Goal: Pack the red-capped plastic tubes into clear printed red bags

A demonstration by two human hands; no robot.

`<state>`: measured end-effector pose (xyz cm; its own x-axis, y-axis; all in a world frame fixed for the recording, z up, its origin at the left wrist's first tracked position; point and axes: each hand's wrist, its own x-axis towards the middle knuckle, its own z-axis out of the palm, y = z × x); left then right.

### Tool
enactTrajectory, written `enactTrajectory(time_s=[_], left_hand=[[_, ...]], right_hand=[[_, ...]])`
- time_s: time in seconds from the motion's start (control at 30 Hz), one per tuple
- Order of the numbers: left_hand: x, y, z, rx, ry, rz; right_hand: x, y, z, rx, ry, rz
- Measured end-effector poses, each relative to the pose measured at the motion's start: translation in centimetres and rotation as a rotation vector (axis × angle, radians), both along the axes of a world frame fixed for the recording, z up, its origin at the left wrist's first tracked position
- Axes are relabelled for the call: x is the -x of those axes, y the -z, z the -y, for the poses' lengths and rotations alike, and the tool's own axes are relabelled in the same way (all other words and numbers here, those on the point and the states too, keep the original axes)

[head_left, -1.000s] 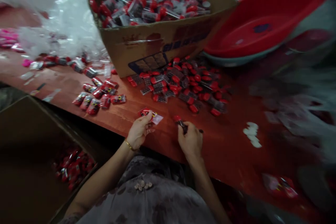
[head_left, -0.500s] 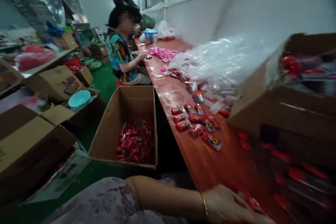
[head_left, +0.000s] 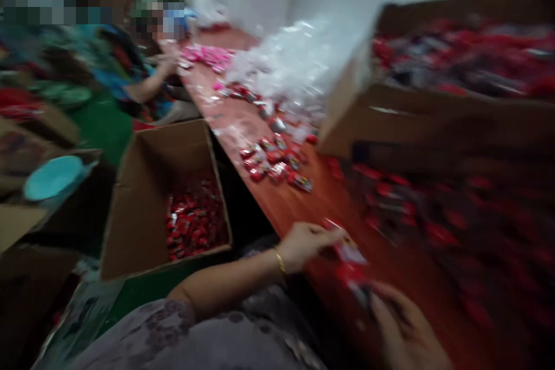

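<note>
My left hand (head_left: 309,244), with a gold bangle at the wrist, is over the table's front edge, its fingers closed on a small red packet (head_left: 349,251) in clear wrap. Nearer the bottom, my right hand (head_left: 401,324) has its fingers round a blurred red and dark item (head_left: 358,289) that lies close to the first packet. Several wrapped red packets (head_left: 275,159) lie in a group on the red-brown table (head_left: 281,208), beyond my left hand. Motion blur hides the finer detail of both items.
An open carton (head_left: 125,214) of red packets stands left of the table. Another carton (head_left: 416,121) of red pieces is at the right, above scattered red items (head_left: 437,231). Clear bags (head_left: 295,63) and pink items (head_left: 208,56) lie farther back, near a seated person (head_left: 147,89).
The view has swung right and down. My left hand now shows higher over the table, with a packet at its fingers. My right hand has come into view at the bottom.
</note>
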<state>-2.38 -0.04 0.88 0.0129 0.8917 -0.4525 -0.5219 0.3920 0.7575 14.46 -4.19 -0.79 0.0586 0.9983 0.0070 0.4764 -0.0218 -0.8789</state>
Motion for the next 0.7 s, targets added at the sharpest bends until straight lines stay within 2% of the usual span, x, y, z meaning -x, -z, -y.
enactTrajectory(time_s=[0.07, 0.13, 0.27, 0.5, 0.7], left_hand=[[0.7, -0.3, -0.1, 0.020, 0.039, 0.025], [1.2, -0.2, -0.5, 0.065, 0.072, 0.014], [1.7, -0.1, -0.6, 0.082, 0.126, 0.016], [2.5, 0.3, -0.4, 0.056, 0.172, -0.101], [2.3, 0.2, -0.4, 0.060, 0.148, -0.036]], right_hand=[[0.7, -0.5, 0.8, -0.002, 0.014, -0.139], [1.5, -0.9, 0.7, 0.007, -0.038, -0.250], [2.4, -1.2, 0.4, 0.003, -0.089, -0.357], [2.0, -0.4, 0.5, -0.010, -0.078, -0.329], [2.3, -0.5, 0.8, 0.025, -0.081, -0.302]])
